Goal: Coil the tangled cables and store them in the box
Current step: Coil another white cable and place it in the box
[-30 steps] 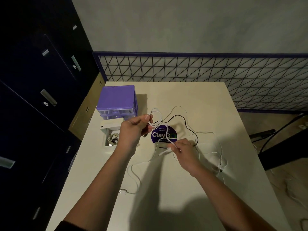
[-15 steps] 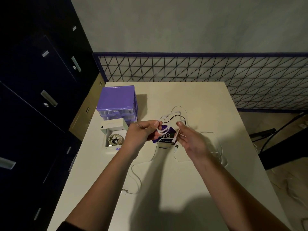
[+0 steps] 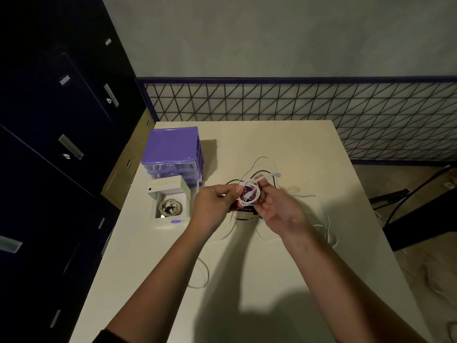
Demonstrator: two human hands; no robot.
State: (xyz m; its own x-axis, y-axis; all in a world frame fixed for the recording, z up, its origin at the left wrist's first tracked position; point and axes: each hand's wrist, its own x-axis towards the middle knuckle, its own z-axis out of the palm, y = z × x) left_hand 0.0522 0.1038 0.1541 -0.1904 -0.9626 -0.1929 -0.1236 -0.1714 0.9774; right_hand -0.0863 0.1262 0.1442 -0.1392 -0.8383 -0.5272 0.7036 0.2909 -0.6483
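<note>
White cable [image 3: 251,194]: small coil, held above table [image 3: 272,280] centre. My left hand [image 3: 212,206] grip pinches coil so loops can't spring; right hand [image 3: 279,209] grip pinches it too, feeding slack. Rest of cables [image 3: 321,219] loose on table. Box [image 3: 170,206] open at left w/ one coil inside, near for stowing.

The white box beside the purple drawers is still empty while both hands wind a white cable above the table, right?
Not quite. The head view shows the white box already holds a coiled cable; it is not empty. The rest stands: it sits beside the purple drawers, and the left hand and right hand wind a white cable above the table.
</note>
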